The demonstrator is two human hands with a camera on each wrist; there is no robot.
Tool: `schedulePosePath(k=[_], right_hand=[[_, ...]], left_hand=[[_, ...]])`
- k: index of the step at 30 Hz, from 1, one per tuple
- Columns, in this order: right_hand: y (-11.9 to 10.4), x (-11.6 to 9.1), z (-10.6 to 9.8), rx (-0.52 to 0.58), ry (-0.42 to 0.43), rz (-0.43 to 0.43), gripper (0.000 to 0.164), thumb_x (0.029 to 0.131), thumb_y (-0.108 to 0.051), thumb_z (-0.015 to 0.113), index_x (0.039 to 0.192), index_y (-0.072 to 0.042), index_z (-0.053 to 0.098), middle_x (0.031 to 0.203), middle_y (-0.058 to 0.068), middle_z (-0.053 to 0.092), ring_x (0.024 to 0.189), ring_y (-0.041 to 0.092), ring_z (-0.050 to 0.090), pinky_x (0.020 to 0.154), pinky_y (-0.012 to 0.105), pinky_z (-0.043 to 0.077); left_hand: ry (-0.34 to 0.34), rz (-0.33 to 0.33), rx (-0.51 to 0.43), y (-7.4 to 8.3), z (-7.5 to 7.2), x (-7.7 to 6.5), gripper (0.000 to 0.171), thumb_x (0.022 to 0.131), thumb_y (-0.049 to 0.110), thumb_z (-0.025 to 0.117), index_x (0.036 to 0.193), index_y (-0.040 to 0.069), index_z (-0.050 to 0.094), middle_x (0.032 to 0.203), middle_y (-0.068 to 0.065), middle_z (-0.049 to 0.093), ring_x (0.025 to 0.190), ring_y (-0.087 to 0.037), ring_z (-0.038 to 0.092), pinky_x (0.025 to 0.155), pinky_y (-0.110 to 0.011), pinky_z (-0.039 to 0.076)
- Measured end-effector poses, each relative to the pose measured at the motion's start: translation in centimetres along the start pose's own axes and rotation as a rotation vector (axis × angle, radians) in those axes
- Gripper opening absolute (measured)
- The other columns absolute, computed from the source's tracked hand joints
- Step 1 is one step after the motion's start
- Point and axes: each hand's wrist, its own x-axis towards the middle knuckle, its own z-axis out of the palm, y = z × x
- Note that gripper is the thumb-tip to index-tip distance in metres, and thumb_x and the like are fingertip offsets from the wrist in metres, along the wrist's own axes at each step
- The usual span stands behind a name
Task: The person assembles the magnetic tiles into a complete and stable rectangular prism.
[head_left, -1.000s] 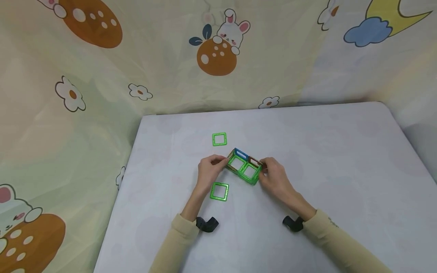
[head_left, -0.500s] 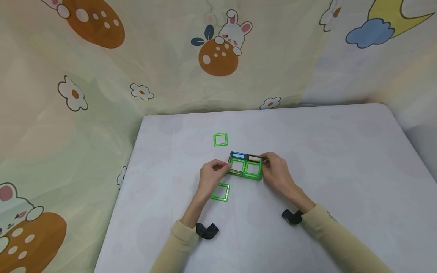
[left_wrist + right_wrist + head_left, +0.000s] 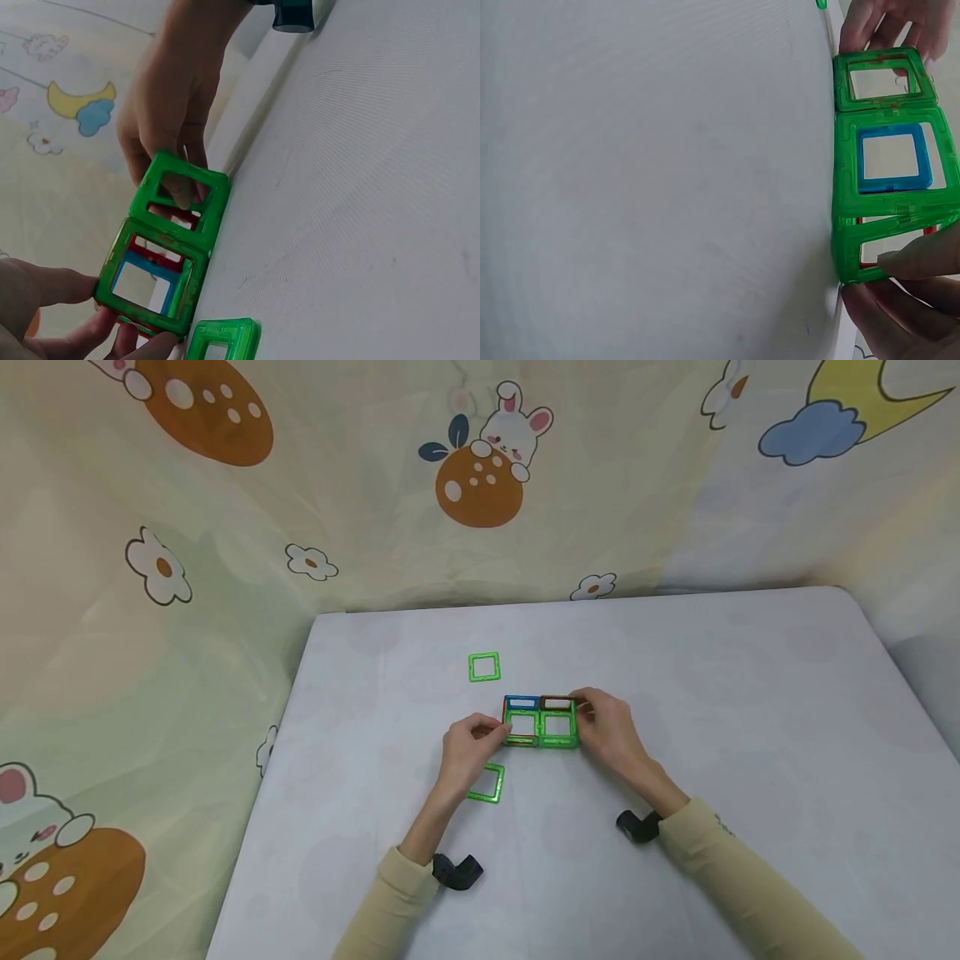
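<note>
A low box of magnetic tiles stands on the table, two squares long, mostly green with blue and red tiles in its walls. My left hand pinches its left end; in the left wrist view, the thumb and fingers meet a corner of the green tile. At the opposite end my right hand holds the box, its thumb inside the end tile's opening and its other fingers outside. One loose green square tile lies partly behind my left hand. Another green square tile lies beyond the box.
A white cloth covers the table, whose back edge meets a printed curtain. Black wrist mounts hang at both sleeve cuffs, close over the cloth.
The box has turned from a slant to lie square with the table's back edge. My right hand has moved slightly away from me, my left slightly right. Both keep their hold.
</note>
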Motion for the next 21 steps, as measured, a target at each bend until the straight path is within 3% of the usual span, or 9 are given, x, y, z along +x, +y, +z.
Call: schedulePosePath(k=[21], right_hand=[[0.47,0.98,-0.05,0.060,-0.027,0.055,0.028,0.094,0.007,0.060,0.119,0.004,0.070,0.115,0.023,0.073,0.103,0.038,0.072,0.090,0.049,0.061]], left_hand=[[0.000,-0.006,-0.001,0.28,0.30,0.16,0.021,0.095,0.028,0.073,0.099,0.007,0.074,0.088,-0.005,0.069,0.082,-0.016,0.059,0.065,-0.022,0.048]])
